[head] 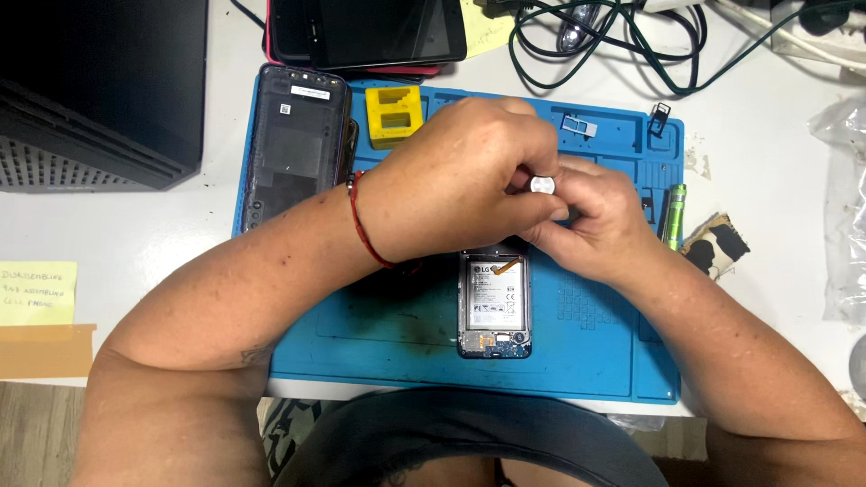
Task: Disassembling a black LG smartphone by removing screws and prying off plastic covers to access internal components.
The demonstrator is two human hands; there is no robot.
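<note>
— Screwdriver cap — where is it?
— Centre frame, pinched by left hand fingertips; right hand closes round the shaft just beneath, above the opened phone — long axis upright.

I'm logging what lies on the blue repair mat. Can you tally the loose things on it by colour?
Black: 2, the phone back cover and a small black part.
Yellow: 1, the yellow block.
Green: 1, the green pen-shaped tool.
Silver-framed: 1, the opened phone.
Pale: 1, a small tray piece.
Total: 6.
</note>
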